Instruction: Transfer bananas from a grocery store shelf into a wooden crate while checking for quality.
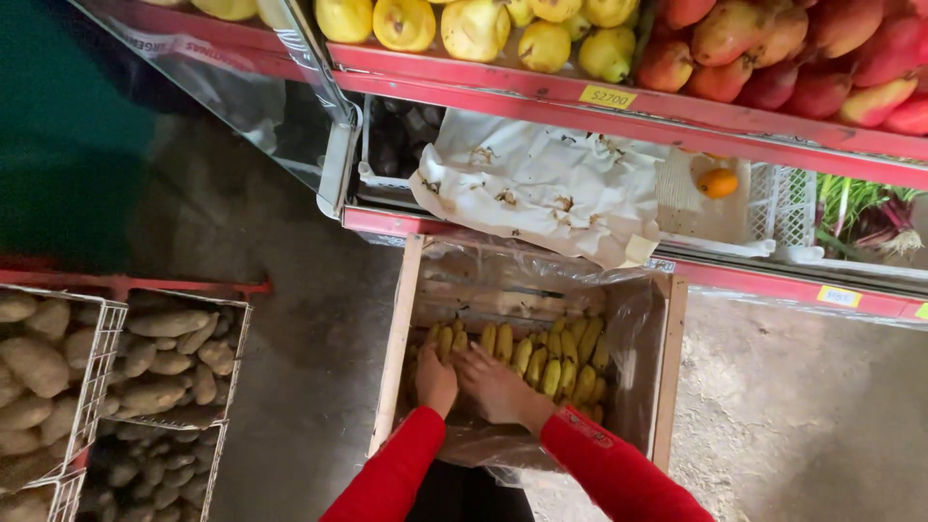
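Head cam looking straight down, so here's what I've got. Both my hands are down inside a wooden crate [395, 350] lined with clear plastic [633, 319], sitting on the concrete floor [793, 406] right under the fruit stand. My left hand [435, 380] is flat on the small yellow bananas [541, 358] at the left end of the pile, fingers stretched out and resting on top, not wrapped around anything. My right hand [498, 385] is just beside it, palm down with fingers spread over the middle bananas. Looks like touching rather than gripping, though I can't tell if the fingertips are hooked under any of them. Red sleeves [619, 474] on both arms.

The bananas lie in a row across the far half of the crate, and the near half is mostly bare plastic.

Past the crate, on the low shelf, there's crumpled white paper [541, 184] and a white plastic basket [764, 208] with one orange [718, 183] in it. Higher up, yellow pears [474, 27] on the left and reddish mangoes [812, 53] on the right, behind a red rail [503, 87]. Off to the left, well apart from me, are wire baskets of potatoes [164, 362].
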